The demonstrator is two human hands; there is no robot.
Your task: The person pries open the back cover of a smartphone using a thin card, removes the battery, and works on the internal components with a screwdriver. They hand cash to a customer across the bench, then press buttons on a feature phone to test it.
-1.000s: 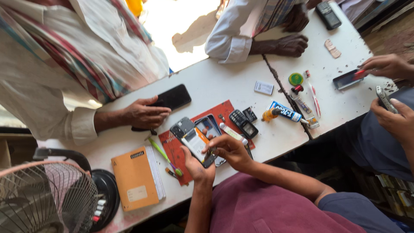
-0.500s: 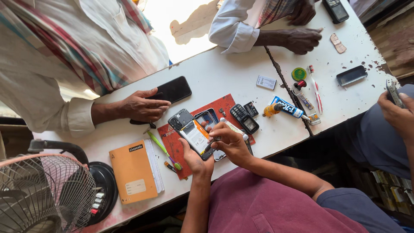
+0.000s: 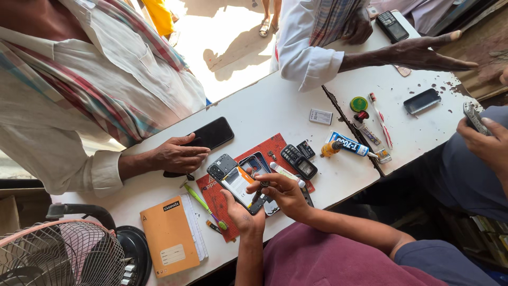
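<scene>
Orange notebook (image 3: 170, 241) lies at the near left of the tabletop (image 3: 275, 108), beside a fan (image 3: 58, 254), with a green pen (image 3: 203, 204) just right of it. Further back, another person's hand (image 3: 177, 156) rests by a black phone (image 3: 211, 135).

On the red mat (image 3: 275, 145) near the front edge, the left hand (image 3: 243, 214) cradles an opened phone (image 3: 235, 182) from below, fingers clenched round its lower end, back cover off and tilted up toward the camera. The right hand (image 3: 286, 193) comes over its right side, thumb and forefinger pinched on something small at the phone's lower edge; what it is cannot be told.

Judging by this, the work wants a steady left grip so the phone does not rock, and light, level pressure from the right fingertips, since a slip could scar the exposed board. Keeping it low over the mat would catch any dropped part.

Right of the hands lie two small keypad phones (image 3: 299, 159), a glue tube (image 3: 346, 144), a green cap (image 3: 359, 104) and a toothbrush (image 3: 380, 119); another dark phone (image 3: 422, 100) sits toward the far right corner.
</scene>
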